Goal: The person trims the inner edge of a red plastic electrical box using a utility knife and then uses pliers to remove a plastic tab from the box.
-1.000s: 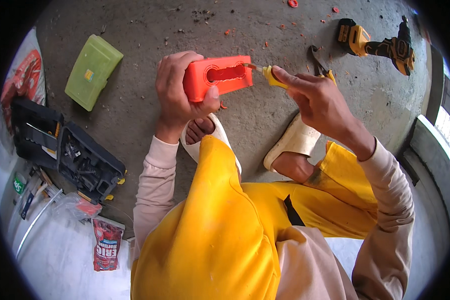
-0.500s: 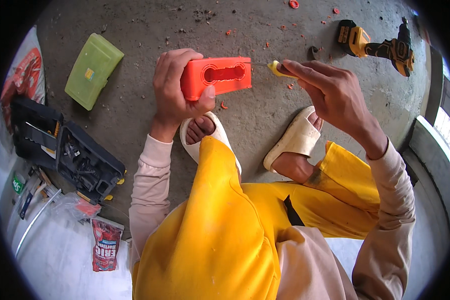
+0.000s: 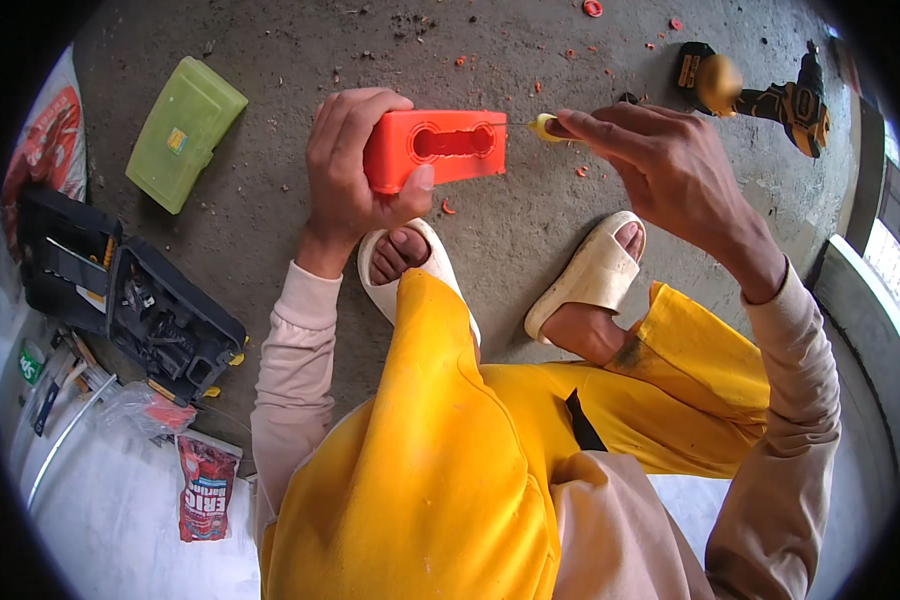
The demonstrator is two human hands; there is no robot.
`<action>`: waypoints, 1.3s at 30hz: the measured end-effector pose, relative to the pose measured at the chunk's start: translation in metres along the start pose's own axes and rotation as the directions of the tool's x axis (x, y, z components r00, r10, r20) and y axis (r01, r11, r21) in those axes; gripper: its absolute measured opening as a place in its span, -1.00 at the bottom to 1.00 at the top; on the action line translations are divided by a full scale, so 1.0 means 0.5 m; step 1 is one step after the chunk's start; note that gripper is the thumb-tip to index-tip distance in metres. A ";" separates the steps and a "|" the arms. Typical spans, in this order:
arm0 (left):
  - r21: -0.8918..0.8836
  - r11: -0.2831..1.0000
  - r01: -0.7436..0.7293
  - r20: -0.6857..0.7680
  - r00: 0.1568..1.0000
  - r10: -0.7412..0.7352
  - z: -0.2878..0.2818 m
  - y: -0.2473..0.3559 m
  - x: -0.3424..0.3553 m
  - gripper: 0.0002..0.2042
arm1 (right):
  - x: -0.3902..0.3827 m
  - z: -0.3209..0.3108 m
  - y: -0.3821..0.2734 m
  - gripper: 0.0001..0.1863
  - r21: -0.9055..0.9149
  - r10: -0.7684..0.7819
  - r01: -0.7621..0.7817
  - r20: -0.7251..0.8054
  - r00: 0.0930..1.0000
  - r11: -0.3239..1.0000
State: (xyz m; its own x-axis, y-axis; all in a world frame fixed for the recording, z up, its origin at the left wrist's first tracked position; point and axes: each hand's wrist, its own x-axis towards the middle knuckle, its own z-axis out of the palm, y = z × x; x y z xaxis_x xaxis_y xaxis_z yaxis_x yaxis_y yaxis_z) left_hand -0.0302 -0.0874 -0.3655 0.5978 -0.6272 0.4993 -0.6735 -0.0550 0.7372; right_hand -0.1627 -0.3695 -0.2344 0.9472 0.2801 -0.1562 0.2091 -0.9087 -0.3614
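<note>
My left hand point(image 3: 355, 170) grips an orange-red plastic electrical box point(image 3: 400, 155) by its left end, thumb along the lower edge. The face turned up toward me has a ragged slot joining two round knockouts. From the right, my right hand point(image 3: 670, 170) pinches the yellow handle of a thin screwdriver point(image 3: 544, 128). Its slim shaft points left at the upper right end of the box; whether the tip is inside or only against the wall I cannot tell. Both hands are above the concrete floor, beyond my sandalled feet.
Orange-red plastic scraps point(image 3: 448, 207) lie scattered over the concrete floor point(image 3: 300, 60). A cordless drill point(image 3: 800, 105) rests at the far right. On the left are a green plastic case point(image 3: 185, 130), an open black toolbox point(image 3: 165, 330), a red packet point(image 3: 207, 490) and assorted hand tools point(image 3: 60, 390).
The screwdriver and my right hand have shifted slightly left and up. The box has risen a touch and remains in my left hand.
</note>
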 end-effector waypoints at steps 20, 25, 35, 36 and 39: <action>-0.012 1.000 0.012 0.006 1.000 -0.012 -0.002 0.001 0.003 -0.49 | -0.025 -0.023 -0.013 -0.57 0.638 0.358 -0.554 0.423 0.832 0.534; -0.047 0.999 0.015 0.024 1.000 -0.014 -0.007 -0.007 -0.008 -0.47 | -0.040 -0.009 -0.025 -0.62 0.489 0.355 -0.401 0.189 0.916 0.775; -0.072 0.997 0.040 0.086 0.996 -0.034 -0.015 -0.005 -0.002 -0.44 | -0.027 -0.022 -0.061 -0.70 0.493 0.417 -0.542 0.348 0.840 0.680; -0.070 0.997 0.038 0.089 0.996 -0.032 -0.014 -0.003 -0.002 -0.44 | -0.030 -0.020 -0.064 -0.71 0.522 0.413 -0.531 0.334 0.847 0.667; -0.121 0.989 0.085 0.129 0.989 -0.069 -0.016 0.000 -0.001 -0.41 | -0.027 -0.031 -0.074 -0.72 0.560 0.421 -0.569 0.383 0.822 0.602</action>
State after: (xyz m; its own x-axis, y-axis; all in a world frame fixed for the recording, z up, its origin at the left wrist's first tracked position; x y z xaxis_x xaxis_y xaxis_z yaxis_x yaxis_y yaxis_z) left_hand -0.0271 -0.0810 -0.3623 0.5816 -0.7169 0.3844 -0.5628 -0.0134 0.8265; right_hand -0.1796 -0.3443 -0.2047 0.7739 -0.0340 -0.6324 -0.5492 -0.5333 -0.6434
